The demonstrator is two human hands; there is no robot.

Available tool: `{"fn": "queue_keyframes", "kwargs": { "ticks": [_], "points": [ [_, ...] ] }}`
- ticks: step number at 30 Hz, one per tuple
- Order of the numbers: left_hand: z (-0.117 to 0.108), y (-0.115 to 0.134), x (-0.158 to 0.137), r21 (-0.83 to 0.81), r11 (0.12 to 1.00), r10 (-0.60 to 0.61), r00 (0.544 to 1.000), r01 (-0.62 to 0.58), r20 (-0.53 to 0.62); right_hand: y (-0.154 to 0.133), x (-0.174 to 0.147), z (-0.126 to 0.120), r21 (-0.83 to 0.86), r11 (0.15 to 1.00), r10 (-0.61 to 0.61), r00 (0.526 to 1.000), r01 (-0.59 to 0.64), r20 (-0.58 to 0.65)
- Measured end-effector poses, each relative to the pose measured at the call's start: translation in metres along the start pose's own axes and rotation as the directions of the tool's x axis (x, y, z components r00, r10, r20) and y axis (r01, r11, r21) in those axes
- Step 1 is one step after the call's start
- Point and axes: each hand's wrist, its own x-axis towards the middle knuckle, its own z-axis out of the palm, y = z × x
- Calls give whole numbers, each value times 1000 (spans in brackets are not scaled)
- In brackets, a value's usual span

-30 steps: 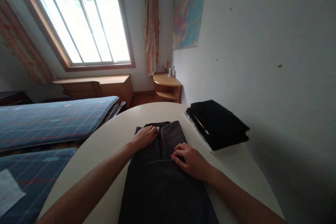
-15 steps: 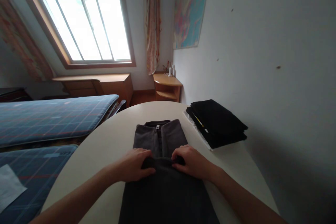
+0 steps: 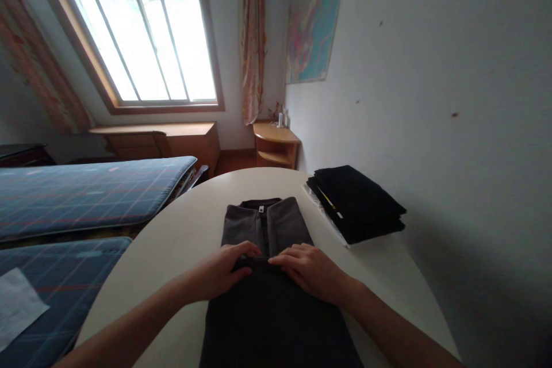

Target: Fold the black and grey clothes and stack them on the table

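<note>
A dark grey jacket (image 3: 276,322) lies folded on a round white table (image 3: 181,236), its neck end pointing away from me. A small pale label shows inside the neckline, above the front opening. One folded-over edge crosses the middle of the garment. My left hand (image 3: 219,270) grips this edge from the left, thumb below and fingers above. From the right, my right hand (image 3: 308,270) is closed on the same edge, fingers bent over the cloth and its thumb mostly hidden. The fingertips of both hands nearly meet near the centre.
To the right, a stack of folded black clothes (image 3: 356,201) rests on clear plastic near the wall. Blue plaid mattresses (image 3: 95,192) stand to the left, one with a white paper (image 3: 19,307) on it. A wooden corner shelf (image 3: 276,133) is beyond the table.
My right hand has slid left along the folded edge toward the centre, its fingers now flatter. My left fingertips have shifted slightly right. The view has moved a little.
</note>
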Motion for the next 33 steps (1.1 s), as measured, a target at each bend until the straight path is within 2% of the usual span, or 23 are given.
{"fn": "queue_keyframes", "kwargs": {
  "ticks": [3,7,11,15,19,22,26,29,33],
  "points": [
    [-14,11,-1,-10,996,83,996,-83,-16,-3,3,-14,25,999,-32,999,33,-41],
    [-48,25,10,24,987,162,983,-160,-88,-2,20,-50,-16,997,-74,994,72,-83],
    [-85,30,38,72,975,219,961,-210,-170,12,55,-86,-147,988,-63,990,44,-124],
    [-111,17,72,182,962,237,951,-202,-198,40,92,-105,-235,972,-48,991,17,-128],
    [-113,-16,105,207,967,193,956,-148,-220,77,120,-96,-231,973,-9,996,-12,-91],
    [-96,-47,122,196,979,105,969,-61,-224,103,133,-73,-162,985,58,998,-62,-28],
    [-74,-81,132,164,986,49,983,-19,-178,126,140,-44,-119,983,144,988,-137,53],
    [-72,-96,134,136,990,10,980,18,-198,132,142,-39,-70,987,144,989,-141,39],
    [-77,-109,136,106,992,-23,944,61,-330,136,146,-40,-72,987,138,988,-143,-70]
  ]
}}
